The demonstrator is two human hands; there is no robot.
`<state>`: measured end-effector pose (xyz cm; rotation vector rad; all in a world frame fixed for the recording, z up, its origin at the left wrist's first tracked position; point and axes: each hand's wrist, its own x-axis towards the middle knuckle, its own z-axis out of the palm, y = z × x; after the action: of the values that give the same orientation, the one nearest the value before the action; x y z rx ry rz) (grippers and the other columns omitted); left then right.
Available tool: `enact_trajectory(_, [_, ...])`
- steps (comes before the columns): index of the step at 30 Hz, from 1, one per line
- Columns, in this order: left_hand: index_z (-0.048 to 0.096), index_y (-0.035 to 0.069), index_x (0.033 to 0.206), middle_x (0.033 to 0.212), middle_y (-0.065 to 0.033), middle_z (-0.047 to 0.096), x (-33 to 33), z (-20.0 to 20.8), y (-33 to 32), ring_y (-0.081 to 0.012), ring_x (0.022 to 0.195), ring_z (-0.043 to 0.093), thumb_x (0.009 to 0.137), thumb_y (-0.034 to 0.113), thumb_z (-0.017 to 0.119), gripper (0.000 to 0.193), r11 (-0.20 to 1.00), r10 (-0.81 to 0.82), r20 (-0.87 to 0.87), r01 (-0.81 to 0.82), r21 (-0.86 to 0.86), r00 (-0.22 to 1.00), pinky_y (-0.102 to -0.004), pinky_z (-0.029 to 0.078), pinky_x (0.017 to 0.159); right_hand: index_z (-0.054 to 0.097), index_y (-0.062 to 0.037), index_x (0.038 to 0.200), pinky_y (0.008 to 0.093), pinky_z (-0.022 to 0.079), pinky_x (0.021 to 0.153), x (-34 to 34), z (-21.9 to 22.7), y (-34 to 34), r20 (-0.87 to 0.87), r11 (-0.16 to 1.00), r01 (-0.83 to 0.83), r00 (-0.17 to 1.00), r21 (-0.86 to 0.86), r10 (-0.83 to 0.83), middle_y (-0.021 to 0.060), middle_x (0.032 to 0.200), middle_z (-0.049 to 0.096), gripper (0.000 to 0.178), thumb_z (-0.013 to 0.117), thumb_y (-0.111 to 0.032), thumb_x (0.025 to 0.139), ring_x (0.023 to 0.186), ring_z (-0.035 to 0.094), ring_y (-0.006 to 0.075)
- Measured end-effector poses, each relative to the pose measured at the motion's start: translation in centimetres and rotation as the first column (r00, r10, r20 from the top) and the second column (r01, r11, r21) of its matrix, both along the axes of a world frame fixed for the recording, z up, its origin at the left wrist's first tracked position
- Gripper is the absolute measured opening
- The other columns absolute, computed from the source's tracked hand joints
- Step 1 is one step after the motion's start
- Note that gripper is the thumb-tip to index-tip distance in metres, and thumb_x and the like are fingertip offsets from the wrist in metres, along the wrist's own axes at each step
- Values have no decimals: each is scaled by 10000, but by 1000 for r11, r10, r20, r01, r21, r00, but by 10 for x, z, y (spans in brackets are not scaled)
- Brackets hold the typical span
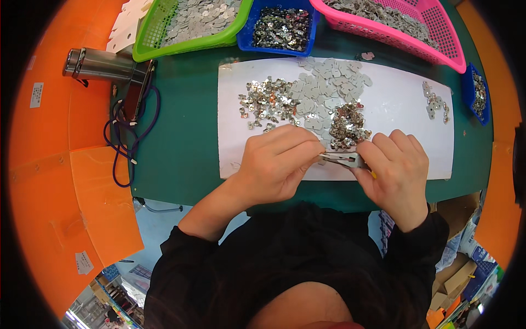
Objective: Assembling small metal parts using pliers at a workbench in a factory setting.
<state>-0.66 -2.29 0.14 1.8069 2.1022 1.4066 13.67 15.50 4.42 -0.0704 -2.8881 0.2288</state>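
Observation:
My right hand is closed around a pair of pliers, whose metal jaws point left and show a bit of yellow near the grip. At the tip of the jaws, my left hand pinches something small that its fingers hide. Both hands are over the near part of a white board. Just beyond them lie a heap of small shiny metal clips, a pile of flat grey plates and a heap of darker metal pieces.
Along the far edge stand a green basket, a blue bin and a pink basket, all holding metal parts. A smaller blue tray is at right, near a few loose parts. A steel flask and dark cord lie left.

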Motion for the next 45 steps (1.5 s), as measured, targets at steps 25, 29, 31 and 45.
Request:
enact_trajectory(25, [618,-27,864,794,-125,633,12,-2,-3,-228,668,606,905,-32,596,47,1000,-8,332,10,-3,943,-295,464,585,613,-34,707,244,473,603,-11,-13,22,329,-111,558,624,-822,709,44,661,628,531,423,-380,1062,591,582,105])
enact_trajectory(29, [617,-34,856,783,-125,630,15,-4,-4,-223,657,598,906,-33,597,54,999,30,339,-22,-28,940,-291,460,587,602,-32,700,243,480,597,-14,-15,24,350,-35,521,620,-853,703,49,654,622,539,418,-386,1062,586,587,110])
enact_trajectory(31, [618,-35,855,780,-125,629,17,-5,-2,-221,652,594,906,-32,598,55,999,45,351,-40,-23,935,-289,456,584,599,-32,698,242,480,596,-14,-18,22,341,-32,496,642,-868,686,47,647,615,539,418,-385,1063,581,586,110])
enact_trajectory(45, [615,-3,863,733,-105,588,18,-6,-5,-238,574,561,896,-16,611,36,999,28,394,-38,18,919,-312,424,501,540,-40,657,264,455,533,-10,-11,13,431,63,508,652,-859,624,14,575,551,526,459,-381,1050,529,560,91])
